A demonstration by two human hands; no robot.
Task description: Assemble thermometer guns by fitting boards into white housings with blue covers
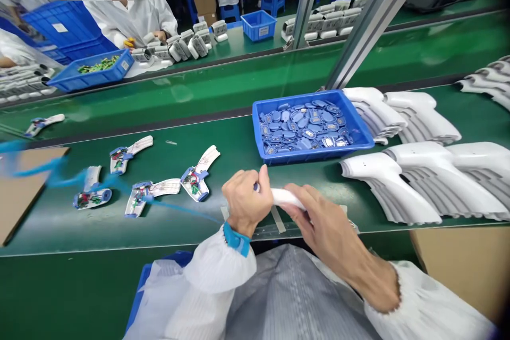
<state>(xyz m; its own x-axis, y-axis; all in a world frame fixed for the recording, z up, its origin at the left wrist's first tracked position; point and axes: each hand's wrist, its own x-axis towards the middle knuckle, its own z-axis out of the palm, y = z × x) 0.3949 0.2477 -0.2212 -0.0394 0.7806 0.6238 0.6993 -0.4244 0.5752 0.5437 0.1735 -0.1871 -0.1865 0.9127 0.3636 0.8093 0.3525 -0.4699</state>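
Observation:
Between my two hands is a white gun-shaped plastic housing (287, 198), mostly hidden by my fingers. My left hand (246, 199) is closed around one end of it, thumb up, and a bit of blue shows within the grip. The fingers of my right hand (324, 218) wrap the other end. A blue strap (236, 240) circles my left wrist, with a blue coiled cord (183, 210) running left from it. On the bench to the left lie several opened gun-shaped housings (196, 178) with green circuit boards and wires.
Ahead stands a blue tray (261, 156) of small blue plastic parts. White housing shells (398, 180) lie in stacked rows at right. A metal post (370, 16) rises behind the tray. Cardboard (24, 186) lies at left. Across the line, a person in white (139, 5) works.

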